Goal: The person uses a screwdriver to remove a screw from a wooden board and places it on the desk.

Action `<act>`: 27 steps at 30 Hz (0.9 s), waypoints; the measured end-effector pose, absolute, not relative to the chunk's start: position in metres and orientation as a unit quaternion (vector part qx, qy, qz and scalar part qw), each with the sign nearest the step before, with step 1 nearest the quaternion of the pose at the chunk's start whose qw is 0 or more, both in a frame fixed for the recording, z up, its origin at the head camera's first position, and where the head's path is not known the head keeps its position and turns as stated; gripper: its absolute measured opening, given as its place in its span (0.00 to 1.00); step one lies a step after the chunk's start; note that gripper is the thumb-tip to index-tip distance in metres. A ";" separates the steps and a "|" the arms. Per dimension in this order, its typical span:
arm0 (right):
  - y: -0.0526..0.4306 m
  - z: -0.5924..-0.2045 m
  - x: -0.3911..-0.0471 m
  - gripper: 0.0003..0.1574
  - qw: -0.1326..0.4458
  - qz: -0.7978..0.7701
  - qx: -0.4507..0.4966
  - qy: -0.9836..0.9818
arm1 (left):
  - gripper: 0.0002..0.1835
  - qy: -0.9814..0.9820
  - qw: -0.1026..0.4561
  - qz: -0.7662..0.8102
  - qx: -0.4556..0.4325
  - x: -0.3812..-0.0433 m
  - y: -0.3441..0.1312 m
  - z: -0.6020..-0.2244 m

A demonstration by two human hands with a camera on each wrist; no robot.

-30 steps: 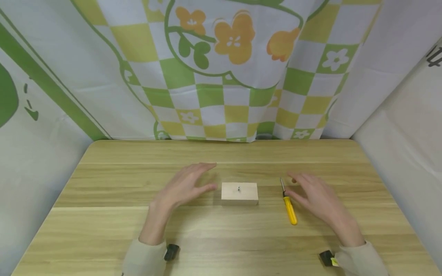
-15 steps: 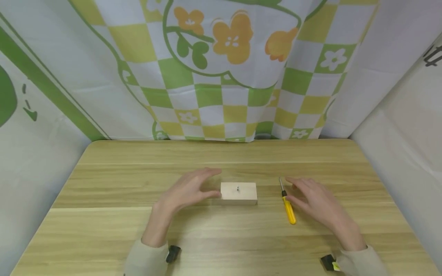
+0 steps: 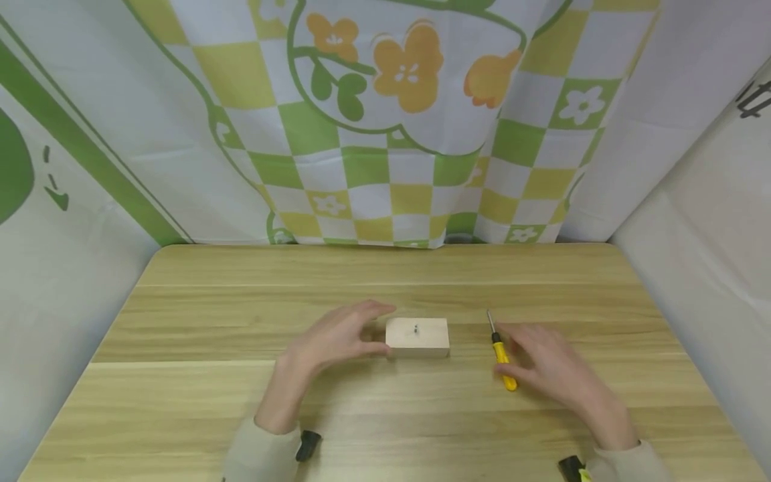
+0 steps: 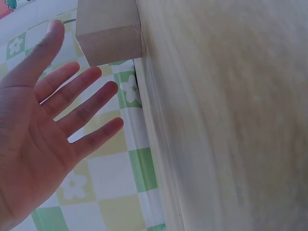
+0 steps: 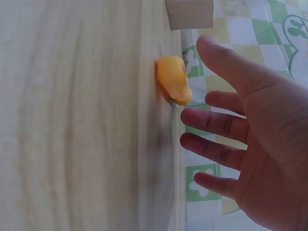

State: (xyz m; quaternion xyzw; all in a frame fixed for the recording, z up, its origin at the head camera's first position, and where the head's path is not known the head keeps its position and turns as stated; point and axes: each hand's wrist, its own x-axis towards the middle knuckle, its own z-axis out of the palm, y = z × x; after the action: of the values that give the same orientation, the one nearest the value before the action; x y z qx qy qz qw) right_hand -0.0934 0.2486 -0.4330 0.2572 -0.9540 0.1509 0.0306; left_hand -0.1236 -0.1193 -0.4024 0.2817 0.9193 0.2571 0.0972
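In the head view, a pale wood-grain table (image 3: 199,314) fills the lower part, its long streaks running from side to side and its far corners rounded. Behind it hangs a cloth (image 3: 367,167) in green, yellow and white checks, with orange flowers in a green-edged patch; its lower edge meets the back of the table. A white sheet with a green stripe closes in the left side (image 3: 90,288), and another pale sheet with dark marks closes in the right (image 3: 705,201).

A wooden block (image 3: 417,339) lies flat near the middle of the table, a small metal piece (image 3: 415,329) standing in its top. The left hand (image 3: 340,335) is at its left end, thumb and fingers well parted and gripping nothing; whether the thumb touches the block cannot be told here. To the right of the block, a yellow screwdriver (image 3: 504,365) lies with its tip toward the cloth. The right hand (image 3: 545,358) is over and beside it, thumb and fingers apart, with no hold on it.

In the left wrist view, the left hand's fingers are spread beside the block, and the table runs down the right side.

In the right wrist view, the right hand's fingers are loosely extended near the screwdriver's yellow handle, the table's blurred grain filling the left.
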 end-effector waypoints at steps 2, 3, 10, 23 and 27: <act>0.249 -0.434 -0.092 0.45 0.029 0.151 0.258 -0.954 | 0.40 0.919 0.096 0.254 0.286 -0.124 -0.118 -0.402; 0.249 -0.435 -0.092 0.46 0.028 0.153 0.257 -0.954 | 0.40 0.918 0.096 0.254 0.288 -0.124 -0.117 -0.402; 0.251 -0.436 -0.086 0.49 0.024 0.141 0.250 -0.958 | 0.36 0.918 0.095 0.249 0.293 -0.123 -0.116 -0.404; 0.250 -0.435 -0.079 0.58 -0.029 0.121 0.225 -0.966 | 0.31 0.916 0.107 0.261 0.285 -0.120 -0.115 -0.403; 0.248 -0.437 -0.079 0.56 -0.043 0.127 0.230 -0.964 | 0.31 0.919 0.110 0.257 0.280 -0.120 -0.116 -0.404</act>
State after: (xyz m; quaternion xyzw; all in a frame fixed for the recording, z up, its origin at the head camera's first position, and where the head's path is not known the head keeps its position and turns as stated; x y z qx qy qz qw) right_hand -0.0791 0.2476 -0.4371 0.2305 -0.9638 0.1275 -0.0426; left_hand -0.1200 -0.1161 -0.4036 0.2797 0.9185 0.2569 0.1097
